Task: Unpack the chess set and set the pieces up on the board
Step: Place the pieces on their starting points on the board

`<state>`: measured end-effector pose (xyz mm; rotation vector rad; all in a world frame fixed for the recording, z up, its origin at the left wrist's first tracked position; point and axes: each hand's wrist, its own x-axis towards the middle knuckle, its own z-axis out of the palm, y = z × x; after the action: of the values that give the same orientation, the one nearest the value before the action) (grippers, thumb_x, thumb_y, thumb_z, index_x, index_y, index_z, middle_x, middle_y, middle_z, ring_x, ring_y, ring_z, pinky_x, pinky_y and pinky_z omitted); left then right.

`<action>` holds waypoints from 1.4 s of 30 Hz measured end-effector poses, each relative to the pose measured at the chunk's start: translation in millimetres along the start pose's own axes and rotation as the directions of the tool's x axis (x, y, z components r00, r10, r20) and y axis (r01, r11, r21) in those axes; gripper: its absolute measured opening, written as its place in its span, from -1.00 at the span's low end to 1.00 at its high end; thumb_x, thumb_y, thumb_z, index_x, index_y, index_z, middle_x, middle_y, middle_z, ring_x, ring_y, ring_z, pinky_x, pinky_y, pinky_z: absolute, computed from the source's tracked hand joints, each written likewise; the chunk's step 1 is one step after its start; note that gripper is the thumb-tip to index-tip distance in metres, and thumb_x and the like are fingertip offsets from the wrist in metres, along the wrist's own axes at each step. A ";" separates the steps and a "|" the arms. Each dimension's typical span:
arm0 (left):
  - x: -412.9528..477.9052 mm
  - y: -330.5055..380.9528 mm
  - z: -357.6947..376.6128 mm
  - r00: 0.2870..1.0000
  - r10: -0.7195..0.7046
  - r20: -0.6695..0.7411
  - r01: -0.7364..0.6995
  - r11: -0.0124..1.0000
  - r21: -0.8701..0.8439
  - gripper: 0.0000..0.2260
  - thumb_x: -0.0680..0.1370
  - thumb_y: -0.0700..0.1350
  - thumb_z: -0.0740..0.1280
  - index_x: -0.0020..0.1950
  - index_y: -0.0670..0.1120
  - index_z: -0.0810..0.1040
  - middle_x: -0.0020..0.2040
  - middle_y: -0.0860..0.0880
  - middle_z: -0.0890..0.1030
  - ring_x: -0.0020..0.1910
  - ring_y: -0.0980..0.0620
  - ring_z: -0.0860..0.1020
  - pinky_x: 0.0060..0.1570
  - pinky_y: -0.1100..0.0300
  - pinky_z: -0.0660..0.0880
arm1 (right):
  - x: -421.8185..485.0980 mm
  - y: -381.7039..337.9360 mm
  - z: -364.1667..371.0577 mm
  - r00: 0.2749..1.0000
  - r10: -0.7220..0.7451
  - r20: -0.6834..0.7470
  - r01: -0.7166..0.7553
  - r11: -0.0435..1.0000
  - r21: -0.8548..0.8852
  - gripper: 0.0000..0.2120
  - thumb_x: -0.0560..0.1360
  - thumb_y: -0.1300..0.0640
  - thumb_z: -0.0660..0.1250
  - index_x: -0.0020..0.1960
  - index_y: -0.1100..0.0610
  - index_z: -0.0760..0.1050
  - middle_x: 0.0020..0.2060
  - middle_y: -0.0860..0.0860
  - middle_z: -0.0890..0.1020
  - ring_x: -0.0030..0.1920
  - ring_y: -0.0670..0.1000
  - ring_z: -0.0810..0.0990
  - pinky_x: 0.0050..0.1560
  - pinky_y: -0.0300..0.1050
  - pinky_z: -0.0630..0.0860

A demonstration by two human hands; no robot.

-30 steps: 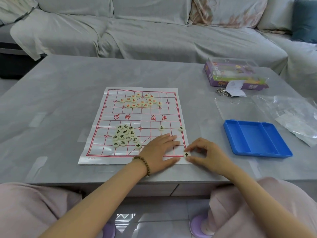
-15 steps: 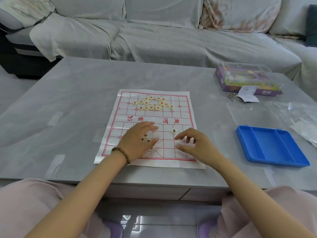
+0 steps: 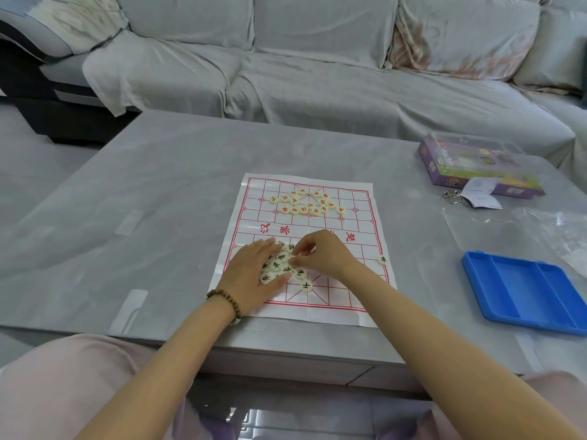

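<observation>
Board [image 3: 359, 236] lay flat on the grey table [image 3: 158, 217], near edge toward the person. Left hand [image 3: 254, 274] was spread flat with straight fingers, resting over the near-left side of the dark-lettered pile [image 3: 281, 265]. Right hand [image 3: 324, 254] had its fingers curled down into the pile's far edge. Whether they pinched a piece could not be told.

Likely trouble: the board looked like a thin creased sheet, so a sideways drag of the flat palm could shift it or skate pieces off their lines. The lone piece [image 3: 383, 259] sat on the right border line, where a passing right forearm could knock it onto the table. With the pile so tightly packed, lifting one piece might tip its neighbours.

Counts:
- one board
- one blue tray [image 3: 524, 290], off to the right
- one purple box [image 3: 476, 166], beyond the tray
- red-lettered cluster [image 3: 306, 203] – about sixteen, bunched on the far half
- dark pile – roughly eight showing, the rest hidden under the hands
- two dark pieces apart from the pile: the lone piece and a stray [image 3: 306, 285] just beside the pile's near edge
</observation>
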<state>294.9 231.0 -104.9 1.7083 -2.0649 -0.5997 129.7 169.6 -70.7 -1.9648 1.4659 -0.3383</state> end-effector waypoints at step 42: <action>21.8 63.9 38.1 0.960 0.215 0.181 -0.270 0.888 0.372 -0.28 0.40 0.41 -0.16 0.47 0.10 0.13 0.48 0.14 0.16 0.48 0.12 0.04 0.43 0.15 -0.24 | -73.0 93.0 -65.5 0.993 0.007 -0.116 -0.028 0.983 -0.181 -0.78 0.40 -0.06 0.42 0.05 -0.14 0.60 -0.01 -0.18 0.48 0.05 -0.08 0.37 0.07 -0.18 0.28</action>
<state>217.9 222.9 -100.5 1.6004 -2.5877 -0.2340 -2.1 199.6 -67.9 -2.1057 1.6368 -0.3237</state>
